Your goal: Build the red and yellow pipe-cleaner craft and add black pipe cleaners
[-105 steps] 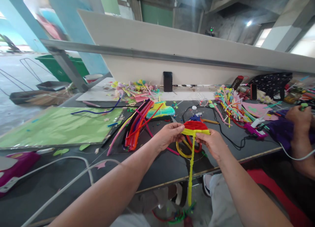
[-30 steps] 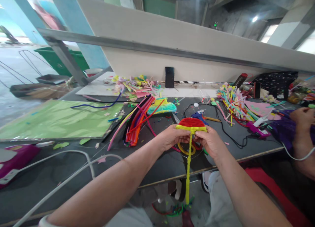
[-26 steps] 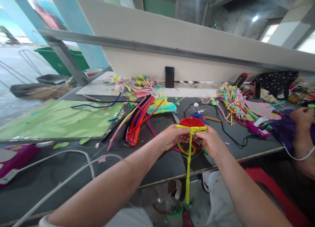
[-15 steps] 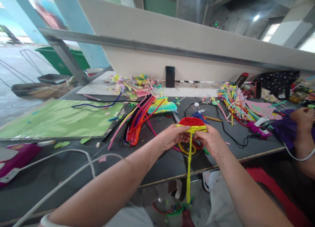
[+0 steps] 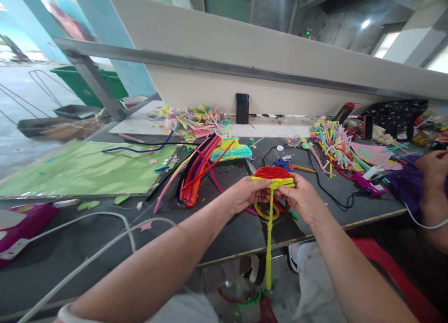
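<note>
Between my two hands is a pipe-cleaner piece point(image 5: 272, 173), a red half-round with a yellow band along its lower edge. My left hand point(image 5: 252, 192) pinches the band's left end, and my right hand point(image 5: 297, 193) pinches the right end. From the middle of the band a yellow pipe cleaner point(image 5: 269, 239) hangs down past the table edge. Behind my fingers lie scissors point(image 5: 266, 212) with yellow and red handle loops, partly hidden. A bundle of colored pipe cleaners point(image 5: 196, 173) is left of my hands, beside a turquoise and yellow pipe-cleaner piece point(image 5: 231, 150).
A purple glue gun point(image 5: 28, 227) with a white cable lies at the left, near a green sheet point(image 5: 84, 169). Another glue gun point(image 5: 371, 183) is at the right, by a co-worker's hand point(image 5: 434, 166). A phone point(image 5: 242, 108) leans against the back board.
Almost nothing differs. My hands keep their hold on the red and yellow piece, with only a slight shift of the right fingers. The co-worker's hand at the right has moved a little.
</note>
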`<action>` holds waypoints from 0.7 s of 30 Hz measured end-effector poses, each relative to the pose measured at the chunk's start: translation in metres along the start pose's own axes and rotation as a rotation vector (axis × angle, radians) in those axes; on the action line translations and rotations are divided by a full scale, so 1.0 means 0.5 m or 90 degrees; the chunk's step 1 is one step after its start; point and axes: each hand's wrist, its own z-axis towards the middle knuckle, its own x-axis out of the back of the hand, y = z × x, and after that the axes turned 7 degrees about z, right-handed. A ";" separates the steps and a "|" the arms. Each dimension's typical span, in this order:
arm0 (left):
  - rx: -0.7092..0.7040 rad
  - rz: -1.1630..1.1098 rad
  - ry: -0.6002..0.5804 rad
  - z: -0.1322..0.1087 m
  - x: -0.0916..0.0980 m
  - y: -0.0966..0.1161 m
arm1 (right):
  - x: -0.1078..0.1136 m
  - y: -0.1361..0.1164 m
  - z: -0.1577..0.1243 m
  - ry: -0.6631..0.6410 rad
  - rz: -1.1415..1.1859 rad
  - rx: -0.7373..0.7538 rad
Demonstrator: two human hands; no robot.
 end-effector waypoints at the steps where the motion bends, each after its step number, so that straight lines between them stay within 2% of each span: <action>1: 0.002 0.005 0.005 0.000 0.000 0.000 | 0.000 -0.001 0.001 0.011 0.001 0.002; 4: -0.025 0.055 0.056 0.002 -0.002 -0.001 | 0.004 0.006 0.010 0.042 -0.031 0.010; 7: -0.102 0.150 0.163 0.008 -0.001 -0.006 | 0.014 0.025 0.023 0.081 -0.128 0.041; 10: -0.176 0.271 0.248 0.014 0.005 -0.012 | 0.026 0.043 0.034 0.132 -0.233 0.080; 13: -0.269 0.436 0.308 0.015 0.008 -0.011 | 0.032 0.050 0.037 0.145 -0.291 0.109; 17: -0.351 0.634 0.287 0.011 0.007 -0.003 | 0.027 0.046 0.034 0.119 -0.282 0.098; 21: -0.351 0.669 0.245 0.009 0.006 0.000 | 0.019 0.041 0.030 0.112 -0.189 0.047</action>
